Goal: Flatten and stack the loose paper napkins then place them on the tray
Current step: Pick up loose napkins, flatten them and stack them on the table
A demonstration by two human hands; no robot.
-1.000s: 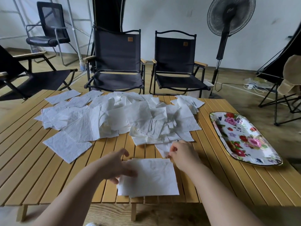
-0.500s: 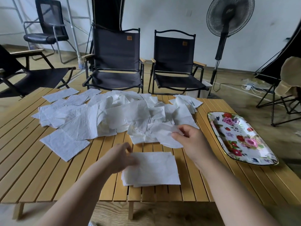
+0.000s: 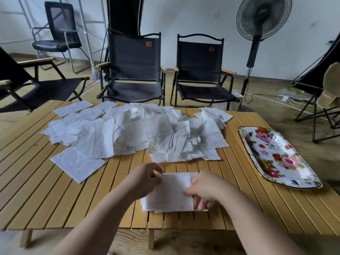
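Both hands hold one napkin (image 3: 173, 190) by its side edges over a small stack (image 3: 148, 206) that lies on the slatted wooden table (image 3: 55, 199), close to its near edge. The left hand (image 3: 145, 181) pinches the napkin's left edge between thumb and fingers. The right hand (image 3: 204, 190) has its fingers curled round the right edge. The stack's edges are uneven, with corners showing at the lower left and upper right. Beyond the hands, across a strip of bare slats, the loose napkins (image 3: 138, 133) spread in a wide heap over the far half of the table, close up to its far edge. The flowered tray (image 3: 276, 155) sits well to the right, near the table's right edge, with bare wood between it and the stack. Bare slats also lie to the left of the stack.
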